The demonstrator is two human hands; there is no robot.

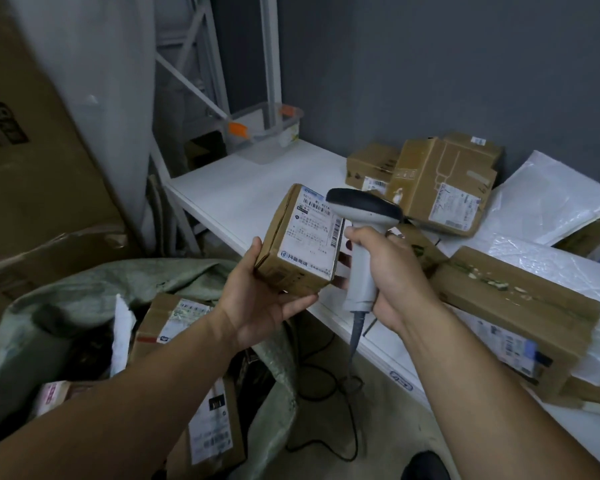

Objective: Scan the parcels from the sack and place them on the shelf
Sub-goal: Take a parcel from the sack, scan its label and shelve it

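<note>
Head view: a person holds a small cardboard parcel [298,244] above the front edge of a white shelf [250,188], its printed shipping label turned up to the camera.
Left hand [257,306]: cradles the parcel from below, with the thumb up its left side and the fingers curled under its bottom edge.
Right hand [392,271]: wrapped tight round the grey handle of a barcode scanner [362,216].
Scanner: held upright, its dark-topped head just beside the parcel's upper right corner and overlapping the edge of the label. A black cable [326,382] runs from the base of the handle down to loops on the floor.
Sack [84,306]: green woven material, mouth open, at lower left beneath the left forearm. Labelled sack boxes [174,320] and a white packet show inside.
Shelf load: two brown boxes [444,181] lean together near the grey wall. A long flat box [520,317] lies at right, and white plastic mailers [551,199] are spread beneath and behind them.
Far end: a clear plastic tub [267,133] with orange clips sits on the shelf beside a white metal upright.
Left edge: a large brown carton [32,150] with dark lettering stands behind the sack.
</note>
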